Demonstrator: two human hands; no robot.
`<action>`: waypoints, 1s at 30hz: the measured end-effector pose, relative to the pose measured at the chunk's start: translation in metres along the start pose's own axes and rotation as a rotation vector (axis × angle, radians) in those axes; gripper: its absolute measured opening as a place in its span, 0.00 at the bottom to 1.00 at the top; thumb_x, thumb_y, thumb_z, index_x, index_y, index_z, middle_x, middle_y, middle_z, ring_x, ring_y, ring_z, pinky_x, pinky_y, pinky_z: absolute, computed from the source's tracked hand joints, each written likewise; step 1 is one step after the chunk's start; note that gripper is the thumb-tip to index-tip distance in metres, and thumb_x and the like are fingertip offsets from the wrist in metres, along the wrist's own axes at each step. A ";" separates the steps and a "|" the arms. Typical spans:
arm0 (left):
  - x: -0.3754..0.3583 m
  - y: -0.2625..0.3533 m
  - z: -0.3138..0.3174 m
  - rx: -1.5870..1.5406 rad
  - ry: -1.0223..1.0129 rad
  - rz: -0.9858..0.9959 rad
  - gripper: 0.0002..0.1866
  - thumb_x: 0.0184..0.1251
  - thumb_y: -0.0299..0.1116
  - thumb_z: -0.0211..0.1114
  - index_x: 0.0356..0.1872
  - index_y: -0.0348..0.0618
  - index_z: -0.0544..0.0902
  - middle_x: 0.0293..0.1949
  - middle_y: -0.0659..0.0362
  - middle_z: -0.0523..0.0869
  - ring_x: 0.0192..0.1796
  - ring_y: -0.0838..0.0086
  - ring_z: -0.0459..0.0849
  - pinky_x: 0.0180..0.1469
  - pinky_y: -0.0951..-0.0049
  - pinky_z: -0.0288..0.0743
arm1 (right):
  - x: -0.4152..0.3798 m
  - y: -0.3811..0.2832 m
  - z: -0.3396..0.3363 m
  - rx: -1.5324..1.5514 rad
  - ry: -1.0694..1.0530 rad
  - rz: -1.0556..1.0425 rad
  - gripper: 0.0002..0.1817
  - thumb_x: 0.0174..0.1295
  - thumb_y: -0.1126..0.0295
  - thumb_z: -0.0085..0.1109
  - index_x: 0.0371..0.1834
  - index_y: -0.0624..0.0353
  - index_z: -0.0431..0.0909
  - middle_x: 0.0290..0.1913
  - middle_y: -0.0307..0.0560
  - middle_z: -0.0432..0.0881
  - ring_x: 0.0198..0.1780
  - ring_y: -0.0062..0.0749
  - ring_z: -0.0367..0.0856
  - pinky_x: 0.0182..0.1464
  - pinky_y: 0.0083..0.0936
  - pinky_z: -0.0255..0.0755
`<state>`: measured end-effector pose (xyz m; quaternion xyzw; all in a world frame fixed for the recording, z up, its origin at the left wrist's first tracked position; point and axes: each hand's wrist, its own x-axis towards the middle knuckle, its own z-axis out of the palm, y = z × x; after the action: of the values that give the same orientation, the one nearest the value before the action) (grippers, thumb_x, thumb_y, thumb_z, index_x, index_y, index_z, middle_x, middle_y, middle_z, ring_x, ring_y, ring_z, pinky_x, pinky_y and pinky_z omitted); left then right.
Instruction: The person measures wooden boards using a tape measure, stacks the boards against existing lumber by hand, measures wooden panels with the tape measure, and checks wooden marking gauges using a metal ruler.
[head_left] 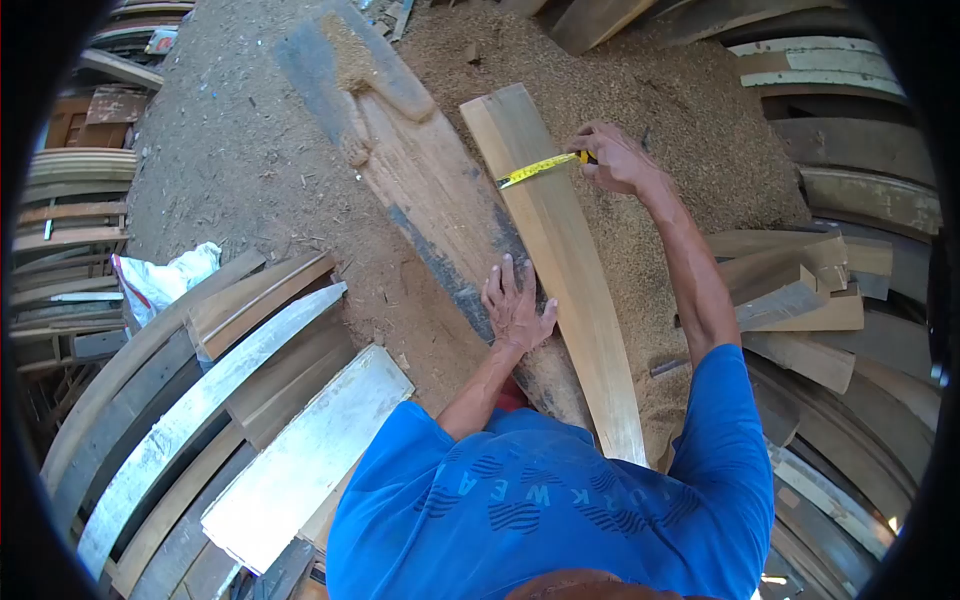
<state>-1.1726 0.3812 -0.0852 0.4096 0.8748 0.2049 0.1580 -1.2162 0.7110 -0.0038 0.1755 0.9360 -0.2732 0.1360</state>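
Observation:
A pale, smooth plank [567, 270] lies lengthwise in front of me. Across its far part stretches the yellow blade of a tape measure [538, 171], reaching from the left edge to the right. My right hand [617, 160] is closed around the tape's dark case, most of which the fingers hide. My left hand [517, 308] rests flat with spread fingers on a worn, dusty board [425, 185], its thumb close to or touching the plank's left edge. This darker board lies left of the plank and has sawdust on it.
Sawdust [690, 140] covers the ground around the boards. On the left are stacked planks, a white-painted panel [310, 455] and a white sack [170, 278]. Short wood offcuts [800, 285] are piled at the right, beside more stacked timber [850, 150].

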 end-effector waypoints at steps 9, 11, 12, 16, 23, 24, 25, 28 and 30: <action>0.002 0.000 0.006 0.046 0.061 0.052 0.42 0.58 0.54 0.61 0.72 0.41 0.66 0.74 0.37 0.58 0.71 0.36 0.56 0.69 0.35 0.46 | 0.007 0.028 0.020 0.043 0.020 -0.049 0.23 0.52 0.72 0.64 0.55 0.49 0.84 0.57 0.49 0.78 0.64 0.45 0.73 0.68 0.40 0.66; 0.002 0.001 0.007 0.051 0.057 0.050 0.42 0.59 0.54 0.61 0.72 0.40 0.66 0.74 0.37 0.57 0.70 0.36 0.56 0.69 0.34 0.46 | 0.006 0.027 0.019 0.055 0.014 -0.040 0.23 0.53 0.74 0.66 0.55 0.52 0.84 0.58 0.50 0.77 0.64 0.46 0.72 0.69 0.38 0.65; 0.002 0.001 0.008 0.055 0.057 0.049 0.42 0.59 0.54 0.60 0.72 0.40 0.66 0.74 0.37 0.57 0.70 0.35 0.56 0.69 0.34 0.46 | 0.007 0.027 0.019 0.062 0.005 -0.040 0.23 0.53 0.74 0.66 0.56 0.51 0.84 0.58 0.50 0.77 0.64 0.46 0.72 0.69 0.38 0.65; 0.002 0.001 0.009 0.071 0.034 0.051 0.41 0.64 0.57 0.56 0.71 0.38 0.67 0.74 0.37 0.57 0.71 0.37 0.54 0.69 0.34 0.45 | 0.006 0.032 0.022 0.088 -0.005 -0.051 0.24 0.53 0.72 0.65 0.57 0.48 0.83 0.58 0.49 0.77 0.65 0.45 0.72 0.69 0.40 0.65; 0.018 0.004 -0.006 -0.022 0.056 0.019 0.35 0.65 0.47 0.61 0.68 0.35 0.69 0.70 0.39 0.66 0.68 0.42 0.62 0.67 0.41 0.54 | 0.003 0.036 0.025 0.075 0.021 -0.078 0.25 0.55 0.71 0.62 0.59 0.45 0.82 0.61 0.49 0.75 0.67 0.46 0.70 0.70 0.44 0.63; 0.025 0.004 -0.014 -0.056 0.081 0.000 0.32 0.66 0.44 0.62 0.67 0.35 0.69 0.67 0.40 0.70 0.67 0.45 0.67 0.65 0.45 0.60 | 0.003 0.037 0.023 0.065 0.048 -0.067 0.24 0.55 0.71 0.62 0.59 0.45 0.82 0.61 0.49 0.75 0.68 0.46 0.69 0.70 0.45 0.63; 0.035 0.001 -0.022 -0.274 0.091 -0.161 0.29 0.68 0.42 0.61 0.64 0.34 0.72 0.62 0.42 0.74 0.62 0.51 0.72 0.62 0.51 0.64 | 0.002 0.034 0.025 0.065 0.061 -0.060 0.24 0.55 0.71 0.62 0.59 0.44 0.82 0.62 0.50 0.75 0.68 0.46 0.69 0.70 0.45 0.63; 0.106 -0.022 -0.032 -0.650 0.204 -0.463 0.19 0.72 0.38 0.62 0.54 0.32 0.79 0.44 0.49 0.86 0.45 0.69 0.83 0.48 0.69 0.75 | -0.003 0.022 0.021 0.051 0.069 -0.019 0.24 0.54 0.74 0.64 0.58 0.50 0.82 0.64 0.51 0.73 0.69 0.46 0.68 0.71 0.42 0.63; 0.140 -0.035 -0.037 -0.627 0.254 -0.484 0.17 0.72 0.38 0.63 0.48 0.32 0.83 0.35 0.53 0.88 0.37 0.75 0.84 0.43 0.73 0.77 | 0.000 0.018 0.016 0.041 0.064 -0.005 0.24 0.54 0.75 0.66 0.58 0.52 0.82 0.66 0.51 0.72 0.70 0.45 0.68 0.72 0.40 0.63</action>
<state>-1.2977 0.4624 -0.0856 0.0957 0.8536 0.4671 0.2097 -1.2070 0.7164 -0.0247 0.1844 0.9346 -0.2868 0.1018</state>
